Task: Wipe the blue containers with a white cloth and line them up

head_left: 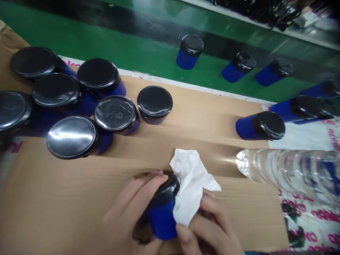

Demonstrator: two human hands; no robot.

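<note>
My left hand (132, 202) is wrapped round a blue canister (162, 217) with a black lid, in the lower middle of the head view. Its fingers lie over the lid's left side. From the right, my right hand (209, 226) pinches a crumpled white tissue (190, 180) against the canister's side. The canister leans a little, above or on the brown cardboard (79, 198); whether its base touches is hidden. Nearest to it, a similar black-lidded canister (154, 104) stands farther back on the cardboard.
Several more canisters (73, 137) cluster at the left. Others, including one blue canister (260, 125), stand at the right and on the green surface (148, 49) behind. A clear plastic bottle (289, 171) is at the right, above pink-printed plastic wrap (310, 219).
</note>
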